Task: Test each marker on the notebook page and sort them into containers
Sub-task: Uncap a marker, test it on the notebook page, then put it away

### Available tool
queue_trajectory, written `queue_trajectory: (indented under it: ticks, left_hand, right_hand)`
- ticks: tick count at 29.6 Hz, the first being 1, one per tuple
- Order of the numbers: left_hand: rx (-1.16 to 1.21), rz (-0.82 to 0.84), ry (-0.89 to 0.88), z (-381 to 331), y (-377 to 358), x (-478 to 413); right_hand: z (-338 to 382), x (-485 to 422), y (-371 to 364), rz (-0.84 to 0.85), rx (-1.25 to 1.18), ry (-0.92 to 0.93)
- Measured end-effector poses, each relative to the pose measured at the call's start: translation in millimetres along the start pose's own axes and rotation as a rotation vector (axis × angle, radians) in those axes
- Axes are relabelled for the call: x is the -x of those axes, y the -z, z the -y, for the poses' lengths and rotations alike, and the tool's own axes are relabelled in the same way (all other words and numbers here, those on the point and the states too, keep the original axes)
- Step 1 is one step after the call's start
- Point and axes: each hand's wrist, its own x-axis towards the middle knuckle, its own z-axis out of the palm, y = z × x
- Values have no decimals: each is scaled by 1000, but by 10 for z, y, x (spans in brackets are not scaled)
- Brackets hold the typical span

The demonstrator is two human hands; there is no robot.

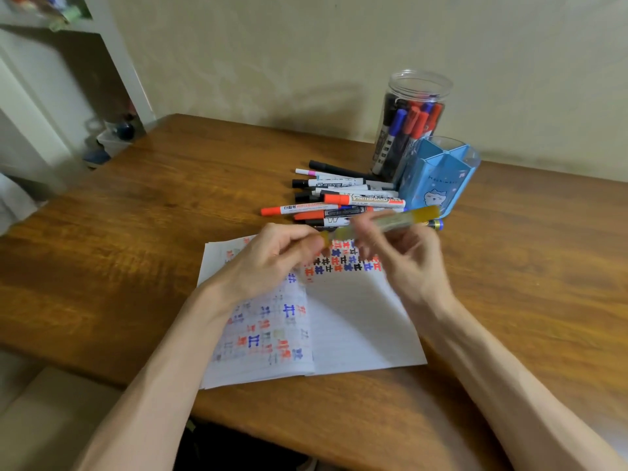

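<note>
left hand (272,263) fingers pinch yellow marker (407,217) | right hand (404,256) fingers grip its barrel | over notebook (356,328)

This looks like a room in a home. A wooden table (136,232) stands against a plain cream wall (306,45). A white shelf (120,62) with small things on it is off to the side. The blue pen pot (438,185) has a cute cartoon face.

Table (509,266) was grained wood with a soft sheen. Notebook (356,328) pages were matt paper. Jar (421,86) looked clear, glossy plastic; pen holder (438,185) smooth blue plastic.
</note>
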Motion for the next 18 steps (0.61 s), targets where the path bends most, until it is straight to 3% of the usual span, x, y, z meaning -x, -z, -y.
queue_trajectory:
  ticks: [3, 8, 18]
  left_hand:
    - [56, -117, -6, 133, 224, 66]
    - [14, -208, -4, 138, 156, 81]
    - [-98, -244, -80, 229, 101, 65]
  right_hand:
    - [-6, -38, 242, -117, -29, 7]
    - [-28, 9, -68, 46, 85, -62]
    - [-172, 102, -291, 40, 294, -111]
